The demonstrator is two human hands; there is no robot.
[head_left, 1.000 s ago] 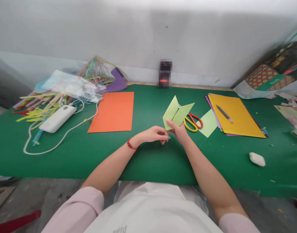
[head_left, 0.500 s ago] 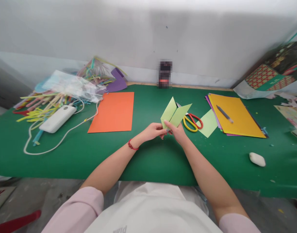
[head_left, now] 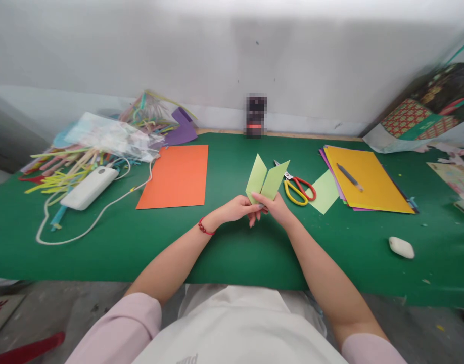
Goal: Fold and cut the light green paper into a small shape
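Both hands meet over the middle of the green table (head_left: 232, 247). My left hand (head_left: 237, 210), with a red bracelet at the wrist, and my right hand (head_left: 278, 210) each pinch the lower end of a folded light green paper (head_left: 264, 181). Its two flaps stand up in a V above my fingers. Red and yellow scissors (head_left: 298, 189) lie just right of the paper, next to a loose light green paper piece (head_left: 325, 192).
An orange sheet (head_left: 175, 175) lies left of my hands. A stack of yellow and purple sheets (head_left: 364, 187) with a pencil (head_left: 349, 177) lies at the right. A white power bank (head_left: 90, 187) with cable, coloured paper strips (head_left: 68, 169) and a white eraser (head_left: 401, 247) are also here.
My left hand moved right and took hold of the folded paper's base beside my right hand. The flaps swung left and more upright, closing into a narrower V.
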